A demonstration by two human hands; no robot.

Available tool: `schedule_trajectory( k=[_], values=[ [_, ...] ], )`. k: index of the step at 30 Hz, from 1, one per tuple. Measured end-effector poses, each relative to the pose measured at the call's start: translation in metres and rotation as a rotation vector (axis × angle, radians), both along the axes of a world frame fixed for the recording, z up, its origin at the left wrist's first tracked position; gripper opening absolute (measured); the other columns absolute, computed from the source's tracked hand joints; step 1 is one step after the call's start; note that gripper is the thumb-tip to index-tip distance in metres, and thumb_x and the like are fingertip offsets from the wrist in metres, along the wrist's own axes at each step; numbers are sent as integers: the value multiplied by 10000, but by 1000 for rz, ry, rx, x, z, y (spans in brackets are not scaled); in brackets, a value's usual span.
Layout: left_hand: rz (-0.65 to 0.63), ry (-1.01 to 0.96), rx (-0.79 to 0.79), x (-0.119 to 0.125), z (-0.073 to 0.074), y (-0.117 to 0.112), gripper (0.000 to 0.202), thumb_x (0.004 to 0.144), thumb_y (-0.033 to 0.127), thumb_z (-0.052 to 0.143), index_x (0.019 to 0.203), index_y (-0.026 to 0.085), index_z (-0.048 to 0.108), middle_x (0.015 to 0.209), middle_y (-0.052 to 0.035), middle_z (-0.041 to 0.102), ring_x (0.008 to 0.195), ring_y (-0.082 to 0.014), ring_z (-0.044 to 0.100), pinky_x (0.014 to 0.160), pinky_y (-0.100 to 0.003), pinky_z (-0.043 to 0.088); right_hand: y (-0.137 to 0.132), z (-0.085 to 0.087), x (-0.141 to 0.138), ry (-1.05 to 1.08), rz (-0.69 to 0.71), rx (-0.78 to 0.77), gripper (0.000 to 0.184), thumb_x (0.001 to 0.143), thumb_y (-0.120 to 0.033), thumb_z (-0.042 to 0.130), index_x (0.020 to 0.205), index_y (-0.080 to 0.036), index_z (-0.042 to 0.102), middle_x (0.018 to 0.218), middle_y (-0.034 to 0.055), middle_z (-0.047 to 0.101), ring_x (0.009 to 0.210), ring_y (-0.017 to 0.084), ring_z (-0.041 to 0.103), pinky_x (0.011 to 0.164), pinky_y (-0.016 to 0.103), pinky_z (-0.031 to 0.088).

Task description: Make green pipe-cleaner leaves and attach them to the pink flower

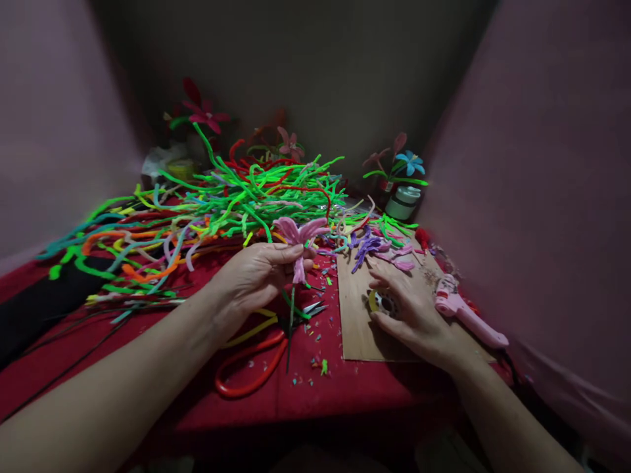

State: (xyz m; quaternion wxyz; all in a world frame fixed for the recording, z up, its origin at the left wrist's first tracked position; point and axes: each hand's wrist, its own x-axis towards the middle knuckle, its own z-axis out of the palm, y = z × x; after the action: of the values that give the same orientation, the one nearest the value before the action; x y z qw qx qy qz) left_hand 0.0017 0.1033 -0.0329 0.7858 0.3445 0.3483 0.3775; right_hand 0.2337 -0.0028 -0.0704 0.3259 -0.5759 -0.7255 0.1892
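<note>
Pink flower (298, 233) held upright above bench (315, 402), pinched between thumb and fingers of left hand (259, 272); stem (292, 309) hanging over scissors (241, 393). Right hand (414, 307) half spread, thumb and fingers curved about spool (386, 302) at board (355, 332); whether spool is gripped cannot be told.

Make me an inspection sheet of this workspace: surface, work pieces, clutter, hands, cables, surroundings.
Surface: red cloth, with a tan board at right.
Work pieces: pink fuzzy flower on a thin dark stem; small roll over the board.
Clutter: heaped coloured pipe cleaners, scattered scraps, red-handled scissors, pink glue gun.
Hands: left hand pinches the flower; right hand curves around the roll, grip unclear.
Cables: dark strand by the glue gun's handle end, possibly its cord.
Surroundings: pinkish sides, dark backdrop, fuzzy flowers at the back.
</note>
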Motion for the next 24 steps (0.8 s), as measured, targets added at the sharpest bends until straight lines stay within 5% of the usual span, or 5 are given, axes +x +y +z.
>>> schedule_trajectory(
  k=[9,24],
  values=[
    [-122,-78,-43,7,-12,-9,114,728,21,530,739,61,635,643,-73,630,524,-122,597,529,-246,514,16,24,-12,643,-18,-130,577,670,-201,678,1197,-249,447,993,64,597,934,187,545,714,314,466],
    [-23,-288,96,6,-16,-3,113,750,93,562,778,74,670,757,-114,687,677,-157,635,658,-244,498,66,39,-68,968,181,-204,349,644,-152,693,965,-193,563,850,24,626,794,140,596,766,298,445]
  ],
)
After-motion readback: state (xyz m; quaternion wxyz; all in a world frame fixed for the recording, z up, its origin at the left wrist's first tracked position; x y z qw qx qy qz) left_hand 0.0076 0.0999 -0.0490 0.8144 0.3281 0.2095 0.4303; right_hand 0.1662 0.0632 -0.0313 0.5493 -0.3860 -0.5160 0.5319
